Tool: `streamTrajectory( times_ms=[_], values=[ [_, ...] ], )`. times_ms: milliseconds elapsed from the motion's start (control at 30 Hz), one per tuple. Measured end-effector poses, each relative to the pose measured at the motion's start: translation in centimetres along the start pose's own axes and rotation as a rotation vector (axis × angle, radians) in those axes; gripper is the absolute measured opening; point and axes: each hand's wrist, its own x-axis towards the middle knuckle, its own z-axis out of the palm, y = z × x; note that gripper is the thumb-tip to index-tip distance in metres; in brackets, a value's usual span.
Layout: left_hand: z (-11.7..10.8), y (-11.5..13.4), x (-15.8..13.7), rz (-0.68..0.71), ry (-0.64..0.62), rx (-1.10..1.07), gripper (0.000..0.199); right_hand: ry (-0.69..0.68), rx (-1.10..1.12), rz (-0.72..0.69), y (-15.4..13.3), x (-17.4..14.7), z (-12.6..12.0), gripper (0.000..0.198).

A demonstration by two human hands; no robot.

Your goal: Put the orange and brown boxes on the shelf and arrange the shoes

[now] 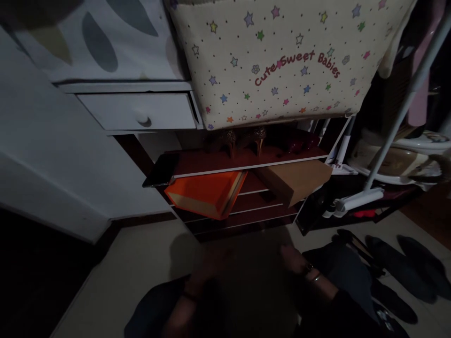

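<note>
Right hand (291,258) and left hand (216,256), too dim to tell open or closed, have the rack (200,162) at twelve o'clock

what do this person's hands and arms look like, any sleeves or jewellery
The right hand is bare, with a dark bracelet bearing a shiny detail, a slim metallic bangle and a dark sleeve. The left hand is dim and blurred; a dark wristband shows, but any sleeve is unclear.

Red lettering (298,67) reading "Cute Sweet Babies" arches across the front of the cream, star-patterned container (282,51).
</note>
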Motion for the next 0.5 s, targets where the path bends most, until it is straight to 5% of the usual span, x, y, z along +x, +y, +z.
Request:
streamTrajectory(
  times_ms=[100, 167, 267, 333, 500],
  values=[
    [3.2, 3.1, 0.0, -0.013, -0.123, -0.127, 0.05, -0.062, 0.11, -0.023, -2.3, 0.9, -0.5, 0.048],
    [4.0, 6.4, -0.6, 0.03, -0.163, -0.374, 0.062, -0.12, 0.384, -0.136, -5.1, 1.0, -2.6, 0.06],
    [3.1, 11.6, -2.7, 0.195, -0.392, -0.68, 0.08, -0.329, 0.992, -0.409, -9.2, -0.1, -7.2, 0.069],
    [1.9, 13.7, -4.2, 0.286, -0.413, -0.769, 0.086, -0.483, 1.2, -0.581, -10.5, -1.0, -9.7, 0.074],
    [0.7, 12.5, -5.3, 0.257, -0.333, -0.835, 0.089, -0.631, 1.328, -0.665, -9.1, -1.4, -10.1, 0.081]
  ],
)
